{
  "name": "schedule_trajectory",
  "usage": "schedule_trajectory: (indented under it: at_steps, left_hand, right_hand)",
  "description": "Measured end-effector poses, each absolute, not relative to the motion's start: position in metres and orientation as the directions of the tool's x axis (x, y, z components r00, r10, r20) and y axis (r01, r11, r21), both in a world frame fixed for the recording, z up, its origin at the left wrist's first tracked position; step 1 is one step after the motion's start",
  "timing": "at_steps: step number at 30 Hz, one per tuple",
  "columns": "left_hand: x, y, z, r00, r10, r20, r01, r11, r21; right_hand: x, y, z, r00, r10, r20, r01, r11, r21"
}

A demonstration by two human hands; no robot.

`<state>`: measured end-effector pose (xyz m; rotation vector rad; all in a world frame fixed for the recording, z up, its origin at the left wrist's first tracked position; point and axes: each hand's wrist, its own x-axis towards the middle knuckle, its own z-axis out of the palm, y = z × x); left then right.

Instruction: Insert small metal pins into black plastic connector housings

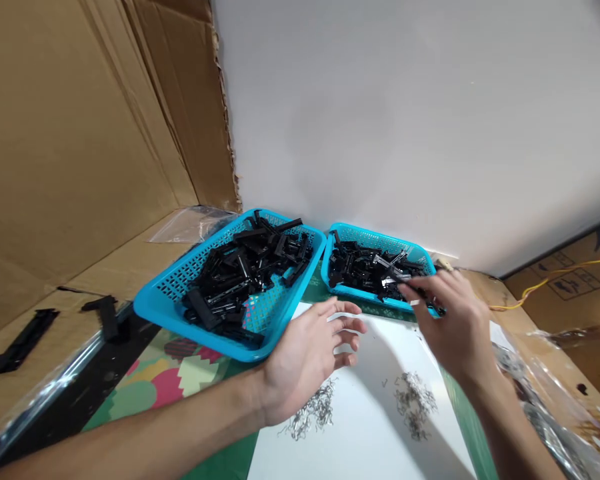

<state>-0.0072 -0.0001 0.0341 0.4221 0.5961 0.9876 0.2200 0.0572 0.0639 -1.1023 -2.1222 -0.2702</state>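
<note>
My left hand (310, 353) is held over the white board (365, 373) with its fingers spread and nothing in them. Beside it, a small heap of thin bent wire pieces (313, 410) is partly hidden by the palm. At the right, my right hand (453, 317) pinches a slim black plastic part (395, 272) over the near edge of the smaller blue basket (365, 293). Black plastic parts (353, 263) fill that basket. A second wire heap (415, 403) lies on the board below the right hand.
A larger blue basket (153, 303) with many black parts (235, 273) stands at the left. Loose black pieces (23, 343) lie on cardboard farther left. A white wall (405, 120) rises behind. A yellow cable (545, 283) and clear plastic wrapping (555, 393) are at the right.
</note>
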Motion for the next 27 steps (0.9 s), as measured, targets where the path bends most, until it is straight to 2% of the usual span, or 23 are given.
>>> schedule_trajectory:
  at_steps: [1, 3, 7, 9, 12, 16, 19, 20, 24, 27]
  left_hand:
    - [-0.008, 0.001, 0.035, 0.446, 0.846, -0.293, -0.693, 0.534, 0.485]
    - [-0.009, 0.001, 0.039, 0.468, 0.832, -0.299, -0.717, 0.555, 0.421]
    - [-0.012, 0.000, 0.058, 0.454, 0.850, -0.266, -0.646, 0.520, 0.559]
    - [-0.015, 0.000, 0.069, 0.422, 0.870, -0.257, -0.642, 0.486, 0.593]
    - [-0.016, -0.003, 0.076, 0.424, 0.858, -0.290, -0.628, 0.509, 0.588]
    - [-0.010, -0.013, 0.065, 0.568, 0.699, -0.435, -0.426, 0.702, 0.571]
    - [-0.004, -0.020, 0.052, 0.582, 0.654, -0.484, -0.305, 0.727, 0.615]
    - [-0.003, -0.021, 0.048, 0.583, 0.650, -0.488, -0.297, 0.729, 0.616]
    - [-0.005, -0.017, 0.038, 0.598, 0.627, -0.499, -0.397, 0.773, 0.496]
    - [-0.008, -0.009, 0.035, 0.539, 0.706, -0.460, -0.543, 0.708, 0.452]
  right_hand:
    - [0.221, 0.068, 0.069, -0.320, 0.673, 0.666, 0.816, 0.553, -0.166]
    - [0.220, 0.086, 0.075, -0.265, 0.747, 0.609, 0.862, 0.467, -0.198]
    - [0.203, 0.097, 0.082, -0.254, 0.828, 0.500, 0.867, 0.424, -0.262]
    - [0.187, 0.092, 0.085, -0.280, 0.822, 0.497, 0.823, 0.471, -0.316]
    - [0.154, 0.087, 0.089, -0.446, 0.781, 0.438, 0.708, 0.607, -0.362]
    - [0.100, 0.104, 0.092, -0.707, 0.621, 0.339, 0.603, 0.779, -0.171]
    - [0.063, 0.126, 0.091, -0.848, 0.516, 0.121, 0.523, 0.851, 0.037]
    - [0.053, 0.133, 0.090, -0.862, 0.501, 0.078, 0.506, 0.861, 0.056]
    - [0.029, 0.147, 0.085, -0.881, 0.473, 0.000, 0.471, 0.877, 0.090]
    - [0.028, 0.149, 0.085, -0.891, 0.453, -0.001, 0.451, 0.887, 0.096]
